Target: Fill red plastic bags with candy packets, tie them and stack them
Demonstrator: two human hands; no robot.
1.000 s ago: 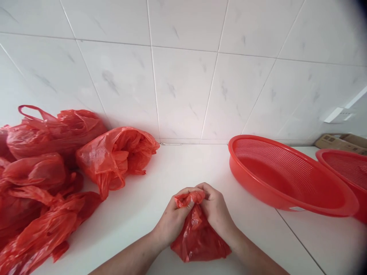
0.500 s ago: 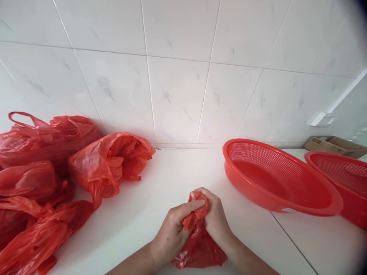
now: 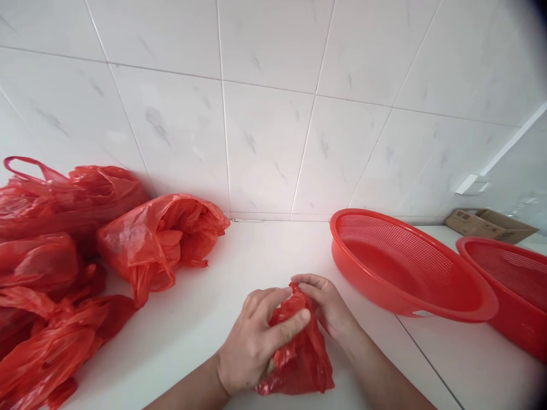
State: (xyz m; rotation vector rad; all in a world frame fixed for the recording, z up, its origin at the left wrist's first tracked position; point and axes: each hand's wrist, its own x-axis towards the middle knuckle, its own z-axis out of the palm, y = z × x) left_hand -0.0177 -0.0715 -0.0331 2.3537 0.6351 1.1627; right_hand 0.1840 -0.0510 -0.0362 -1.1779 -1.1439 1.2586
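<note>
A small red plastic bag rests on the white tabletop near its front, its gathered top between my two hands. My left hand wraps the bag's left side, with the thumb lying across the front and the fingers curled over the top. At the upper right, my right hand pinches the bag's edge between thumb and fingers. What the bag holds, if anything, cannot be made out through the plastic.
Several red plastic bags lie heaped on the left, with one crumpled bag closest to the middle. On the right stand two red perforated baskets. Behind them is a cardboard box by the tiled wall.
The left hand has lifted its thumb and fingers into a looser hold over the bag. The right hand has shifted to the bag's upper right edge, and the bag's top has spread wider.
</note>
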